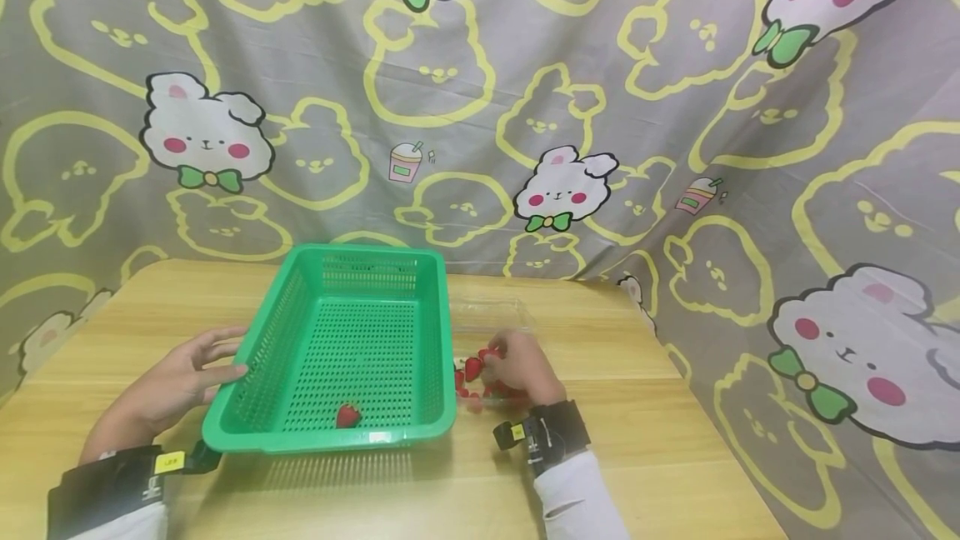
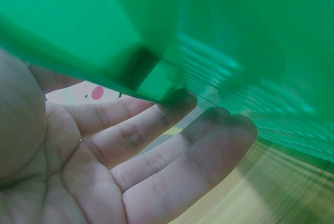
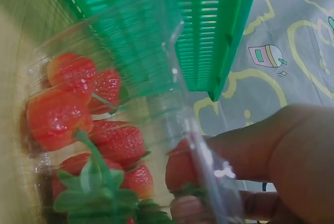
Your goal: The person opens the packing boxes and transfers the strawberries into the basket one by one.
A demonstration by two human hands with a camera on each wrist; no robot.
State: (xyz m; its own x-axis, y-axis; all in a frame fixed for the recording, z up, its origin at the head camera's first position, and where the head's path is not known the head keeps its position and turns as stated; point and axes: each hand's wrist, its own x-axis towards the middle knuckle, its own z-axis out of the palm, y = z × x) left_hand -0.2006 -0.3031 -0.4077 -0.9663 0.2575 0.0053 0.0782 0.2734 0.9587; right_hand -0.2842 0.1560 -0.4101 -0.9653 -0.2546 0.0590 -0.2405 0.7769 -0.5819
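A green plastic basket (image 1: 352,332) stands on the table with one strawberry (image 1: 348,416) inside, near its front wall. My left hand (image 1: 180,382) is at the basket's left side; in the left wrist view its fingers (image 2: 203,161) reach out fairly straight under the rim and touch it. Right of the basket, a clear plastic box (image 1: 491,312) holds several strawberries (image 3: 60,119) with green leaves. My right hand (image 1: 521,367) reaches into this box. Between its thumb and fingers it pinches a strawberry (image 3: 181,169), seen partly through the clear wall.
The wooden table (image 1: 637,457) extends around the basket and box. Behind and to the right hangs a grey cloth (image 1: 465,140) with rabbit patterns. Each wrist wears a black strap (image 1: 558,432) with a small camera.
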